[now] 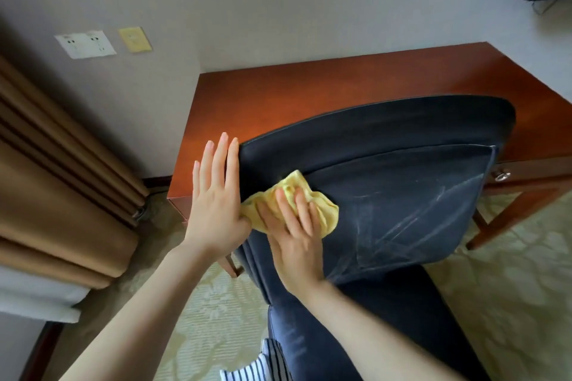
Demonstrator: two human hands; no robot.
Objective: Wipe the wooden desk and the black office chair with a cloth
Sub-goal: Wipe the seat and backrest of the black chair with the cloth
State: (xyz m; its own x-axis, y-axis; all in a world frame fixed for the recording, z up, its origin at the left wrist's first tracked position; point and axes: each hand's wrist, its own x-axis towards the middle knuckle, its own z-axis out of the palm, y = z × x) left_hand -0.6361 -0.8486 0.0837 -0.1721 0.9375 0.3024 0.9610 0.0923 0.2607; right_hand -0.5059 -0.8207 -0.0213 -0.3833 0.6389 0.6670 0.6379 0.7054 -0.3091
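We note wooden desk against the wall, black office chair backrest before it, streaked pale, our left hand flat, fingers straight on its edge, our right hand spread, pressing yellow cloth onto the backrest

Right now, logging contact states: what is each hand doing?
Left hand: open, flat against the black office chair.
Right hand: open, pressing the yellow cloth on it.

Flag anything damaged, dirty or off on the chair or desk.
The black office chair backrest shows whitish scuff streaks right of the yellow cloth, possibly wear or dust. The wooden desk top looks unmarked.
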